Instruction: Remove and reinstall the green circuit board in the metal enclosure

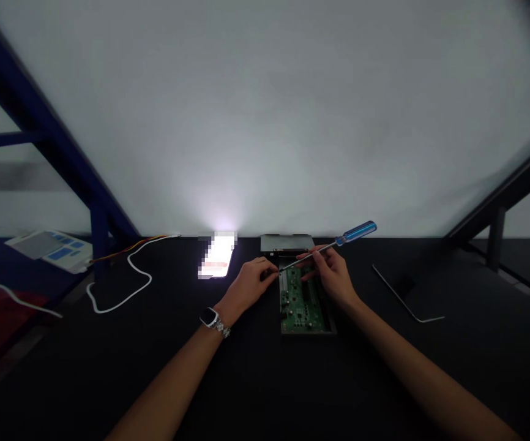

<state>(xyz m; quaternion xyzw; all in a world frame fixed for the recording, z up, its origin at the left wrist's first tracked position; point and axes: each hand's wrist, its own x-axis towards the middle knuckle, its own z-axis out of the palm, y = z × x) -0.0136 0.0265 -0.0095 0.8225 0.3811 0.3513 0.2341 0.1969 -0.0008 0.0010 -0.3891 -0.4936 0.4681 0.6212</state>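
A green circuit board [299, 301] lies component side up in a shallow dark tray [309, 333] on the black tabletop [256, 380], between the two hands. The tip of a blue-handled screwdriver [360, 231] is at the board's far left corner, its shaft slanting up to the right.

The right hand [335, 275] grips the screwdriver by the shaft, thumb and forefinger closed on it below the handle, the other fingers loosely spread over the board. The left hand [250, 283] has its fingers curled and their ends drawn together beside the tip; whether they pinch anything small cannot be told.

As for progress, the board sits inside the tray with its face uncovered, and work at this one corner appears under way. Whether a screw is there, or how many other fixing points are done, is too small to tell.

Just behind the tray lies a flat grey panel [286, 242]. A brightly lit phone [219, 257] stands left of it, a white cable [148, 278] farther left; a bent metal rod [398, 295] lies to the right.
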